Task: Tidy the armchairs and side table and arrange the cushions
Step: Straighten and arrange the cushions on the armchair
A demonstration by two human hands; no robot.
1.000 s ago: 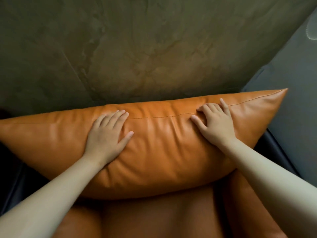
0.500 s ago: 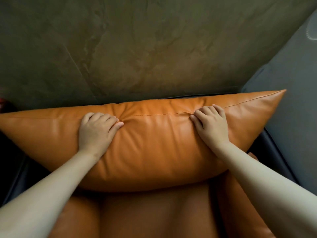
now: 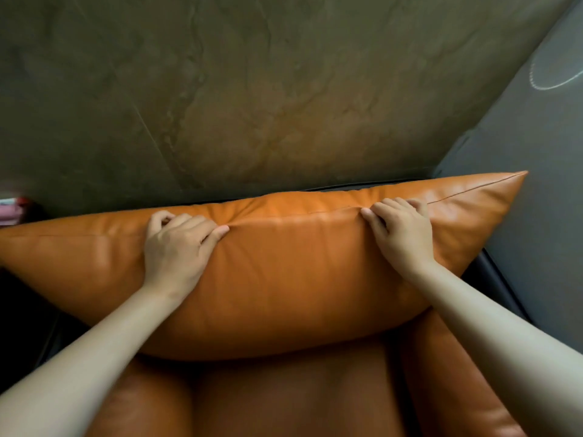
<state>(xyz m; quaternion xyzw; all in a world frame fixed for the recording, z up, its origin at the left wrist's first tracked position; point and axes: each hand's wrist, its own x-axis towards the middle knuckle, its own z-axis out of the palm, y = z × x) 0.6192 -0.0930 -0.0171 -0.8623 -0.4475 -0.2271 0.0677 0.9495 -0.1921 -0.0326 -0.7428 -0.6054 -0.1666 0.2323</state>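
A large orange leather cushion (image 3: 284, 272) stands on its long edge across the back of an orange leather armchair (image 3: 284, 398). My left hand (image 3: 176, 244) grips the cushion's top edge left of the middle, its fingers curled over the seam and puckering the leather. My right hand (image 3: 400, 228) grips the same top edge further right, fingers curled over it. The cushion's right corner (image 3: 511, 181) points up toward the grey wall. The chair's back is hidden behind the cushion.
A mottled green-brown wall (image 3: 252, 89) rises straight behind the chair. A grey wall (image 3: 536, 152) meets it at the right. The chair's dark frame (image 3: 492, 279) shows at the right. Something pink and red (image 3: 12, 209) peeks in at the far left edge.
Both hands went from lying flat on the cushion's face to curling over its top edge. The cushion now stands a little lower and closer to the chair's back.
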